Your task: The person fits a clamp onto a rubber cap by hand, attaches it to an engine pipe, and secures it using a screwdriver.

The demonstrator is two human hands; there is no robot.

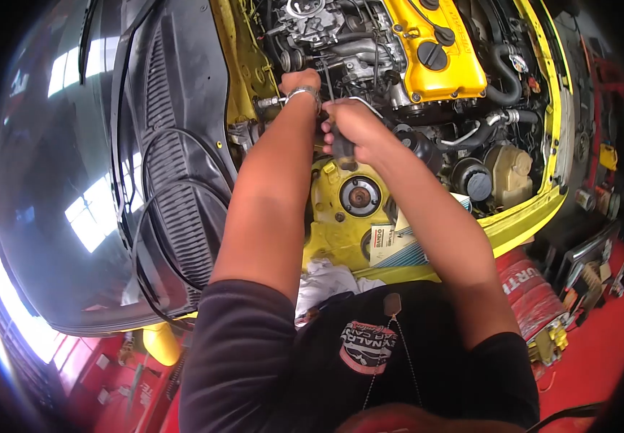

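Observation:
My right hand (355, 128) is wrapped around the dark handle of a screwdriver (343, 148). Its thin shaft points away from me, down among the engine parts. Just to the left, my left hand (300, 81) reaches into the engine bay with its fingers curled; what they grip is hidden. A metal bracelet (304, 91) circles that wrist. Beyond both hands is the engine, with its yellow valve cover (442, 65) and black oil filler cap (432, 55). Nearer to me, a round strut mount (360, 196) sits in the yellow inner fender.
A printed parts box (391, 245) lies on the fender side, close to my right forearm. White cloth (326, 285) rests on the near edge. A looped black hose (182, 184) lies over the cowl and windshield at left. Fluid reservoirs (510, 177) stand at right.

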